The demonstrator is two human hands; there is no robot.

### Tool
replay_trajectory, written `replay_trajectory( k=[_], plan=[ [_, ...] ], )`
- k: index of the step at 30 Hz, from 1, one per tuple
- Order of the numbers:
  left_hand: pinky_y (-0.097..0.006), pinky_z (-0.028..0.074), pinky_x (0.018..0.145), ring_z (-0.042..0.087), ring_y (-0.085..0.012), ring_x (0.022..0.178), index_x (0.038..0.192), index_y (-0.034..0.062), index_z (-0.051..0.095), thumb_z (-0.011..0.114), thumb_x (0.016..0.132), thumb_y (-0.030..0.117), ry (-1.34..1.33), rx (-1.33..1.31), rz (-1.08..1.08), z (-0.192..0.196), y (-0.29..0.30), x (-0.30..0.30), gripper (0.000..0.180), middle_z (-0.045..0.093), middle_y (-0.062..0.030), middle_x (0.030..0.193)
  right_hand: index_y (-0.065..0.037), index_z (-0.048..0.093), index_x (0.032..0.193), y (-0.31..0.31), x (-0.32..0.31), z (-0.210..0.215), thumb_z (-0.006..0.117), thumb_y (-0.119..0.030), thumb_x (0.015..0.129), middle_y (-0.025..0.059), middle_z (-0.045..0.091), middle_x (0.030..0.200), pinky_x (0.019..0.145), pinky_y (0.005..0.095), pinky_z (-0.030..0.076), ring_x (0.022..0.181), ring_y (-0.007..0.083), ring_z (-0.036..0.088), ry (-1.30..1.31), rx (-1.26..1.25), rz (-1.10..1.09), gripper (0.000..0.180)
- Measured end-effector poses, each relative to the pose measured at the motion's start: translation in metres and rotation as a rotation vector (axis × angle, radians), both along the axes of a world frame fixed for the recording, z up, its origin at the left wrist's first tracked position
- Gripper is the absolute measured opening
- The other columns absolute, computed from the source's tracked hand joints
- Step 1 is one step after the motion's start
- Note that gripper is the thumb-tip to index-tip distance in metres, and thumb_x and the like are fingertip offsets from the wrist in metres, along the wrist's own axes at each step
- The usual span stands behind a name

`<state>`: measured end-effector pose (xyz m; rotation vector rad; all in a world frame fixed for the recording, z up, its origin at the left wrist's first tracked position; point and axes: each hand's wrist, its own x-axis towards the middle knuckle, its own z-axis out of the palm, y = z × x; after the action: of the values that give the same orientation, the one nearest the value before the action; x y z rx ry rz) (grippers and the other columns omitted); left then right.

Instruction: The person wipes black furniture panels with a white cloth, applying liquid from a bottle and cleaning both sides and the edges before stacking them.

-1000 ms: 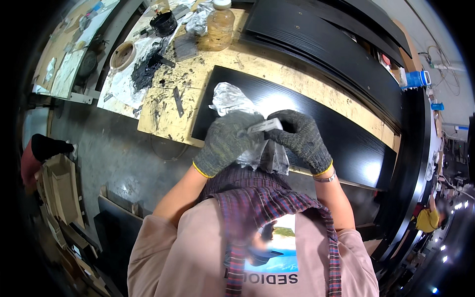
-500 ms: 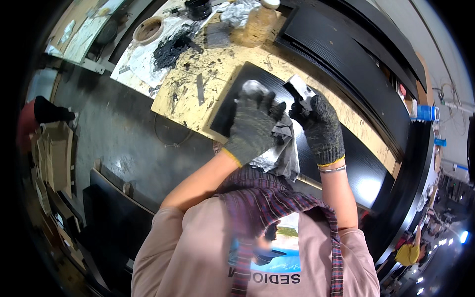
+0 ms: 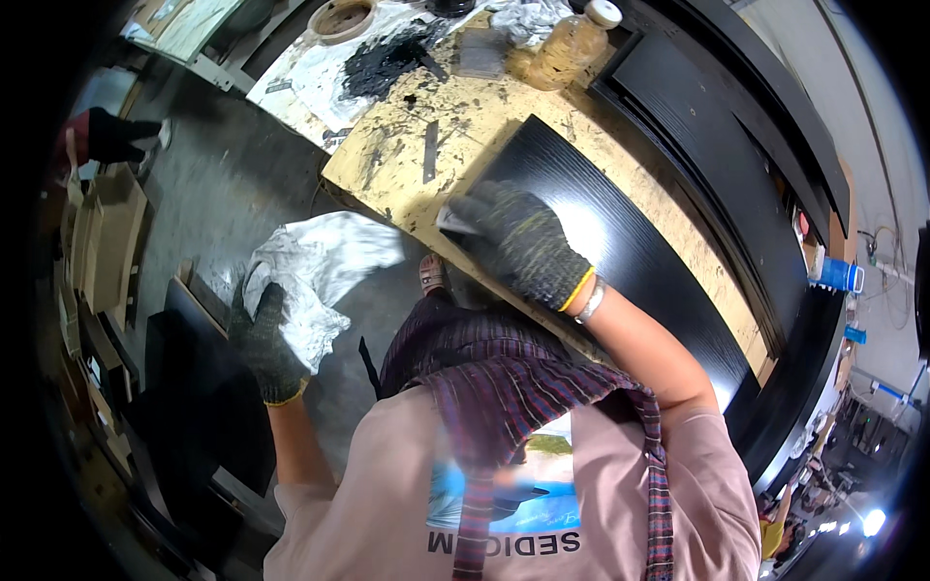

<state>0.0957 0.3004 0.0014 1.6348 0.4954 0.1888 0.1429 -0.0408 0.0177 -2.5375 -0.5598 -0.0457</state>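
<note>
A black wood-grained board lies at a slant on the pale, stained worktable. My gloved right hand is at the board's near left edge, its fingers smeared by motion. A small pale block shows under its fingertips, pressed against that edge. Out to the left, over the floor, my gloved left hand is closed on a crumpled white cloth. The cloth hangs spread out and partly blurred, away from the board.
A flat metal strip, a black paint smear, a grey flat pad and a jar of amber liquid are on the table. Black panels are stacked at the right. Another person stands far left.
My left hand has swung left off the board, carrying the cloth away. My right hand has moved left and down to the board's near left edge with the block.
</note>
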Motion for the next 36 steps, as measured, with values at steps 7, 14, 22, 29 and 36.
replay_trajectory(
  k=[7, 14, 22, 29, 36],
  plan=[
    [-0.032, 0.052, 0.091, 0.067, -0.0193, 0.102, 0.128, -0.0044, 0.062, 0.075, 0.089, 0.011, 0.034, 0.362, -0.155, -0.032, 0.001, -0.047, 0.044, 0.071, -0.0122, 0.114, -0.009, 0.068, 0.113, -0.016, 0.056, -0.034, 0.065, -0.012, 0.082, 0.0136, 0.065, 0.104, 0.085, 0.044, 0.052, 0.1, 0.034, 0.062, -0.1, -0.239, -0.009, 0.031],
    [-0.031, 0.053, 0.086, 0.065, -0.0162, 0.099, 0.129, -0.0041, 0.061, 0.073, 0.089, 0.01, 0.047, 0.149, -0.163, -0.039, -0.015, -0.042, 0.044, 0.07, -0.0115, 0.114, -0.011, 0.067, 0.12, 0.0, 0.032, -0.014, 0.069, -0.015, 0.084, 0.0137, 0.066, 0.104, 0.084, 0.0446, 0.053, 0.097, 0.0356, 0.063, -0.004, 0.058, 0.17, 0.036],
    [-0.03, 0.053, 0.072, 0.064, -0.0137, 0.082, 0.123, -0.0043, 0.064, 0.076, 0.083, 0.006, 0.07, 0.139, -0.275, -0.028, -0.032, -0.013, 0.043, 0.071, -0.0094, 0.1, -0.008, 0.07, 0.104, -0.074, 0.111, -0.039, 0.058, -0.018, 0.088, 0.0166, 0.067, 0.1, 0.084, 0.0453, 0.054, 0.093, 0.0354, 0.065, -0.105, -0.31, -0.331, 0.022],
    [-0.034, 0.054, 0.072, 0.067, -0.0181, 0.081, 0.119, -0.0049, 0.066, 0.078, 0.082, 0.009, 0.114, 0.261, -0.386, -0.034, -0.031, 0.015, 0.041, 0.073, -0.0127, 0.096, -0.011, 0.069, 0.107, -0.044, 0.081, -0.033, 0.066, -0.02, 0.082, 0.0183, 0.066, 0.102, 0.085, 0.0467, 0.054, 0.095, 0.0381, 0.064, -0.175, -0.162, -0.559, 0.027],
    [-0.035, 0.053, 0.091, 0.068, -0.021, 0.102, 0.127, -0.0041, 0.063, 0.076, 0.084, 0.008, 0.077, 0.308, -0.493, -0.042, -0.022, 0.051, 0.047, 0.071, -0.0156, 0.114, -0.011, 0.066, 0.125, -0.087, 0.076, -0.053, 0.07, -0.023, 0.084, 0.0195, 0.065, 0.108, 0.088, 0.0467, 0.053, 0.1, 0.039, 0.065, -0.073, -0.149, -0.924, 0.043]
  ],
)
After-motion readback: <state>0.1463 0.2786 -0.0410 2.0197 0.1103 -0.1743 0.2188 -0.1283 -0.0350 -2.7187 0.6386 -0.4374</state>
